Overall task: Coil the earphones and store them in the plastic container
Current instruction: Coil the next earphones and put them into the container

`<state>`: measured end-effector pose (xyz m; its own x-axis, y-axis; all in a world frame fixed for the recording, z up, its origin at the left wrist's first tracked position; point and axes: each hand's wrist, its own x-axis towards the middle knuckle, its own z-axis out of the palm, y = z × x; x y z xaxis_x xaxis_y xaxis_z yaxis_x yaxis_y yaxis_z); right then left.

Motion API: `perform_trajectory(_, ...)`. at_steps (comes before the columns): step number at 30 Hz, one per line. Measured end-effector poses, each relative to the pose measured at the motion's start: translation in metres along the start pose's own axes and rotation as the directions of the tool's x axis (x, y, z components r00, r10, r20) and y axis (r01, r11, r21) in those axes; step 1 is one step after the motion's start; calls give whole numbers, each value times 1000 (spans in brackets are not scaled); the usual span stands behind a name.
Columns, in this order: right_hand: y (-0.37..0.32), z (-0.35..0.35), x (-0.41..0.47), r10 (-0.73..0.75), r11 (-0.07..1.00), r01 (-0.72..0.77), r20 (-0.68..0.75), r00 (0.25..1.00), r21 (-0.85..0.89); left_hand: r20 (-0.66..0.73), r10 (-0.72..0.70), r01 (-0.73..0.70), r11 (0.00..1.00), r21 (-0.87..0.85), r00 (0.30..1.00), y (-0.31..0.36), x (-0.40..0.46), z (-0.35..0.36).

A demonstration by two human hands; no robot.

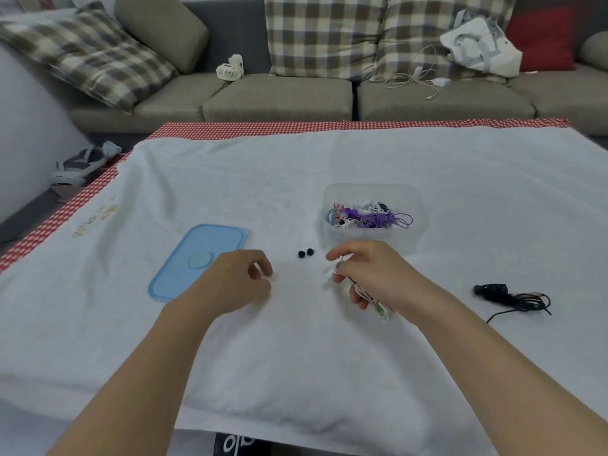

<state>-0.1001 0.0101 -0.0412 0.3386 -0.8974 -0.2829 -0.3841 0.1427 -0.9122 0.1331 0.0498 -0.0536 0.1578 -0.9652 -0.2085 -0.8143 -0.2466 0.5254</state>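
My right hand (371, 274) is closed around a coiled bundle of white earphones (378, 307), whose end sticks out below the palm. My left hand (240, 281) pinches a small white piece (272, 277), apparently an earbud end of the same earphones, on the cloth. Just beyond my right hand stands the clear plastic container (413, 195), holding several coiled earphones, purple and white (371, 217). Its blue lid (194, 258) lies flat to the left, partly behind my left hand. A black earphone bundle (513, 297) lies loose at the right.
Two small black ear tips (306, 253) lie between my hands. A white towel (296, 350) covers the table over a red checked cloth (250, 128). A sofa with cushions, a small fan (230, 68), a charger cable (418, 77) and a bag is behind.
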Motion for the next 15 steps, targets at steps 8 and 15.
perform_trajectory(8, 2, 4, -3, -64, 981, 62, -4, 998, -185, -63, 101, -97, 993, 66, 993, 5, -2, 11)
perform_trajectory(15, 5, -3, -5, -51, 983, 44, -36, 998, -177, -87, 199, -210, 966, -150, 976, 29, -6, 19)
